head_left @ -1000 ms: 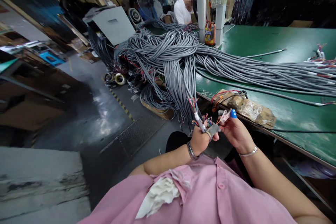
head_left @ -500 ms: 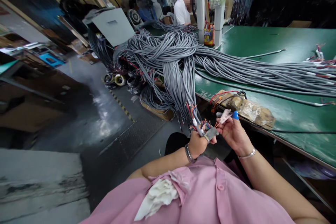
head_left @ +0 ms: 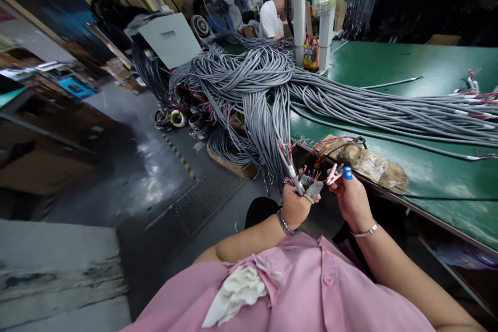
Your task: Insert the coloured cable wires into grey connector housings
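Observation:
My left hand (head_left: pixel 296 206) is closed around the end of a grey cable (head_left: pixel 297 182), and a grey cover sits on its thumb. Thin coloured wires (head_left: pixel 310 175) fan out above that thumb. To the right, my right hand (head_left: pixel 352 202) pinches a small pale pink clip (head_left: pixel 333 174) between its fingers and a thumb in a blue cover. The clip is close to the wire tips; whether it touches one I cannot tell. Behind the hands, a thick bundle of grey cables (head_left: pixel 260 114) hangs over the table edge.
A wooden block (head_left: pixel 373 166) wrapped in tape, with red and black leads on it, lies at the front edge of the green table (head_left: pixel 392 62). More grey cables (head_left: pixel 369 106) stretch across it to the right. A person (head_left: pixel 269 19) in white is behind the posts.
The pink clip has turned more upright in my right hand, and its jaws show more clearly. My right hand has tilted slightly, and the wires at my left hand are spread more upward.

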### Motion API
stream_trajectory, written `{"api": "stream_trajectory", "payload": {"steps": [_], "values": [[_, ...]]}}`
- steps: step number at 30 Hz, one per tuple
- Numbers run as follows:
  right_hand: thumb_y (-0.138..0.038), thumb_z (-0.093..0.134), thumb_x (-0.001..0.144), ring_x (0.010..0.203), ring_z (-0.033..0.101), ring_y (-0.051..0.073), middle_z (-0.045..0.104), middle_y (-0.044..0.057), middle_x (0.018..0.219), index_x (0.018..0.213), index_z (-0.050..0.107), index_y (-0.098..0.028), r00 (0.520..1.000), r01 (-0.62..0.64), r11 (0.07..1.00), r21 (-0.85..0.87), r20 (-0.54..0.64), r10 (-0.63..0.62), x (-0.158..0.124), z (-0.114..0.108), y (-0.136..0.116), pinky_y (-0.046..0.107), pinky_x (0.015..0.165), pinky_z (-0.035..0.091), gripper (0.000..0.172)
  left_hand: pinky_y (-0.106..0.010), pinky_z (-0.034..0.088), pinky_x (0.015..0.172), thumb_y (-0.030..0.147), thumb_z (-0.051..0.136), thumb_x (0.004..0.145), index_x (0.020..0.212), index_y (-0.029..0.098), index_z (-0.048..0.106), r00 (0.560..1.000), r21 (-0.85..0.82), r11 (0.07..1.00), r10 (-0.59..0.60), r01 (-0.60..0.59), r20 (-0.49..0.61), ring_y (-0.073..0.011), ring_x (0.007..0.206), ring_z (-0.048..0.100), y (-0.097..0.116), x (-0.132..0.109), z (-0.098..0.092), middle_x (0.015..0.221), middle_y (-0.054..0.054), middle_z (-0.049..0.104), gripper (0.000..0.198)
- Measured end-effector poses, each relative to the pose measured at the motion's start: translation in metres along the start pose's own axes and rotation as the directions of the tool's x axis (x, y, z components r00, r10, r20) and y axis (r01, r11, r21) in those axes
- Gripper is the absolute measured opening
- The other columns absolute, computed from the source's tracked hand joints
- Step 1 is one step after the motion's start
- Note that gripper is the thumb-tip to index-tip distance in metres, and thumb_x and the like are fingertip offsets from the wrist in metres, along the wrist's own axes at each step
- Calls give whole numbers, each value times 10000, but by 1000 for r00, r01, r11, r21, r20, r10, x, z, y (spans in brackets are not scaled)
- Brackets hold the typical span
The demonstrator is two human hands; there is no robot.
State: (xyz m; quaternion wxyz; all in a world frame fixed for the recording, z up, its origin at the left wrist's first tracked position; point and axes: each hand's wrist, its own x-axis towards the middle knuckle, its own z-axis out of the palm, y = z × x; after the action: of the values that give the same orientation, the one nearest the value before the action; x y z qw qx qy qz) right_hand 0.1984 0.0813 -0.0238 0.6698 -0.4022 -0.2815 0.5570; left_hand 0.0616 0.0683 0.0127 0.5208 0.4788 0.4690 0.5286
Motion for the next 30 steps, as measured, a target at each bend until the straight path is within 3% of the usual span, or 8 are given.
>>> {"api": "stream_trajectory", "payload": {"steps": [2,7,15,23,30], "values": [[-593,639,788,555,540,120,647,20,666,730,688,-196,1000,4,1000,3,-2,-4,1,0,4,255,533,460,404,-233,473,500,463,723,731,676,138,638,1000,10,1000,5,-5,3,-110,473,559,-1,1,1,528,-11,608,340],[-582,730,706,630,621,139,701,21,738,820,707,-200,971,-239,948,209,71,229,5,6,1,259,560,510,399,-238,467,513,433,742,717,619,141,621,999,81,996,39,-40,10,-126,505,576,-7,2,4,544,-23,612,331],[-515,753,720,663,628,135,701,3,753,803,696,-213,987,-152,949,277,0,158,9,9,7,267,631,520,318,-238,465,547,380,738,730,719,164,628,996,131,988,72,-79,57,-126,542,571,-16,0,1,599,-2,626,243],[-685,530,806,662,620,137,691,9,791,866,677,-233,960,-279,897,343,84,266,7,-3,7,254,594,505,479,-235,446,514,379,765,699,686,165,576,999,77,997,4,-9,54,-115,499,549,-13,-6,-5,558,10,598,285],[-598,601,812,660,610,134,677,14,751,809,676,-220,948,-313,881,355,59,314,3,-22,6,244,579,508,386,-232,436,496,394,769,690,635,167,563,999,66,998,-14,12,40,-107,480,540,-5,-11,-13,517,18,571,311]]}}
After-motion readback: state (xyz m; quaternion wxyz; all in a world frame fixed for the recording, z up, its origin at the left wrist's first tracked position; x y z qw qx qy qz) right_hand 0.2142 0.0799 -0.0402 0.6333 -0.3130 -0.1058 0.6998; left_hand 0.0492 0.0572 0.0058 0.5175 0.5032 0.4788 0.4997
